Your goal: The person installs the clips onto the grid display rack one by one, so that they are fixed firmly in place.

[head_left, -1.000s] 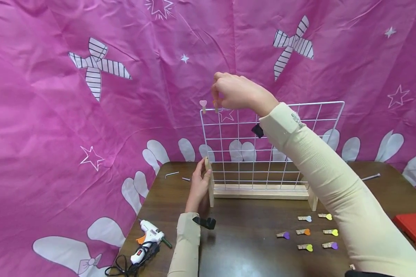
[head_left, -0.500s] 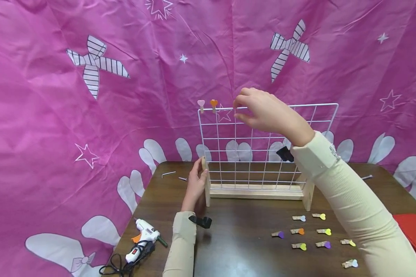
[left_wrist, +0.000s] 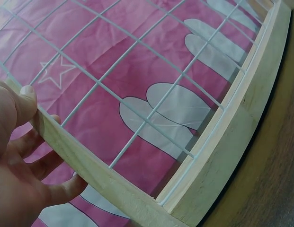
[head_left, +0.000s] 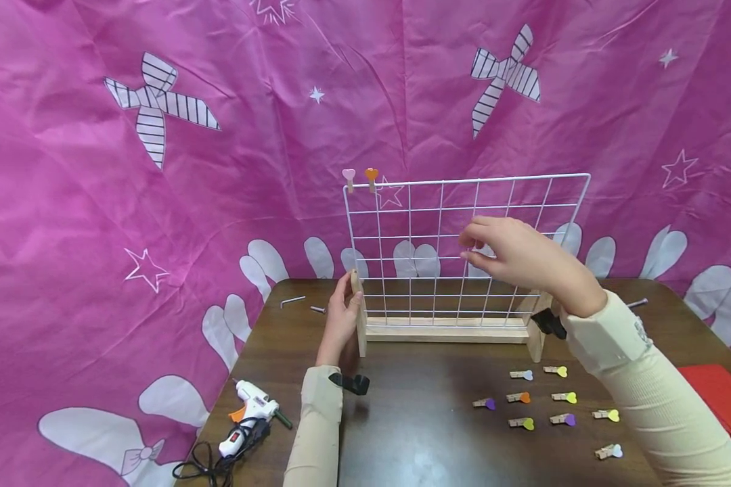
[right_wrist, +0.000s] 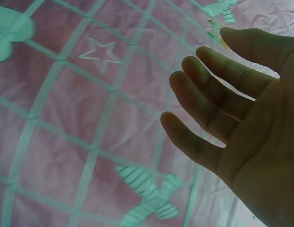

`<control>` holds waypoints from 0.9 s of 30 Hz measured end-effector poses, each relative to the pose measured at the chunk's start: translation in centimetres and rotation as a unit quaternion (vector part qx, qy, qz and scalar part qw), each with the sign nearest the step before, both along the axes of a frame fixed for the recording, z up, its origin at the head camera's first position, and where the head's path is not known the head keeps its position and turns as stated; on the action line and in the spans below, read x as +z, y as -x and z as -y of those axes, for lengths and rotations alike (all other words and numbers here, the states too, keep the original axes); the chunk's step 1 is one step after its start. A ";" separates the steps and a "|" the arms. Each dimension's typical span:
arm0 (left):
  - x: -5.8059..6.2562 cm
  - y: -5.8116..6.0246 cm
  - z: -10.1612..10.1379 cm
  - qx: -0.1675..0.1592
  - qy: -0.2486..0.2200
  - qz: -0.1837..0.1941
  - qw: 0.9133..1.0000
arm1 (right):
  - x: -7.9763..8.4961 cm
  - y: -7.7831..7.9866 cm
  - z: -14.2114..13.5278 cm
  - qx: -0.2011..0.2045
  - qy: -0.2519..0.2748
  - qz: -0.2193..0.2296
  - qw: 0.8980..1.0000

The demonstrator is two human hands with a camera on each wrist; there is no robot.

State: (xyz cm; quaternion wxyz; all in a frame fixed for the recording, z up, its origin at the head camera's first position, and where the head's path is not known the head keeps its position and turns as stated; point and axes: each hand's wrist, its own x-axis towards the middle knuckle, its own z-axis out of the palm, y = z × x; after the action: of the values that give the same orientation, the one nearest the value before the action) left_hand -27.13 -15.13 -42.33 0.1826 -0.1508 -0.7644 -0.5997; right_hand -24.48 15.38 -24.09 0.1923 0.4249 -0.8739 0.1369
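My left hand (head_left: 340, 318) grips the left wooden upright (head_left: 362, 331) of a stand that carries a white wire grid (head_left: 463, 181). In the left wrist view the thumb (left_wrist: 27, 97) lies on one side of that upright and the fingers on the other. On the grid's top bar sit two mini clothespins side by side at the left corner, one with a pink heart (head_left: 349, 176) and one with an orange heart (head_left: 371, 176). My right hand (head_left: 518, 257) hovers before the grid's right half, fingers loosely bent and holding nothing, as the right wrist view confirms.
Several heart clothespins, among them an orange one (head_left: 520, 398), lie on the table at front right. A glue gun (head_left: 254, 406) with its black cord lies at left. An L-shaped hex key (head_left: 292, 299) and a bolt (head_left: 318, 310) lie behind; a red case (head_left: 719, 399) is far right.
My right hand has let go of the orange-heart clothespin on the top bar and moved right and down, away from it. The left hand keeps its place on the upright.
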 end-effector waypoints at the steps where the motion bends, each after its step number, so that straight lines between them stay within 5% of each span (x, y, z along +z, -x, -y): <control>1: 0.0 0.1 0.0 -0.001 -0.001 -0.002 1.000 | -0.7 0.0 -0.5 0.000 -0.002 -0.002 1.000; 7: -0.1 0.4 0.0 -0.007 -0.005 -0.006 1.000 | -5.3 -0.1 -3.2 -0.009 -0.008 0.006 1.000; 17: -0.3 0.4 -0.1 -0.012 -0.009 -0.007 1.000 | -13.6 -0.8 -7.0 -0.050 -0.025 0.098 0.994; 27: -0.3 0.4 0.0 -0.013 -0.010 -0.015 1.000 | -19.7 -1.0 -9.4 -0.091 -0.067 0.240 0.964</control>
State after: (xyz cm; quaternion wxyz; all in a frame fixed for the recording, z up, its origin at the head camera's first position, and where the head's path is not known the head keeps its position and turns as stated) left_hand -27.48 -15.10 -42.63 0.1879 -0.1684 -0.7531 -0.6076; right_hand -23.52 24.82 -43.76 -0.0399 0.3106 -0.9364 0.1583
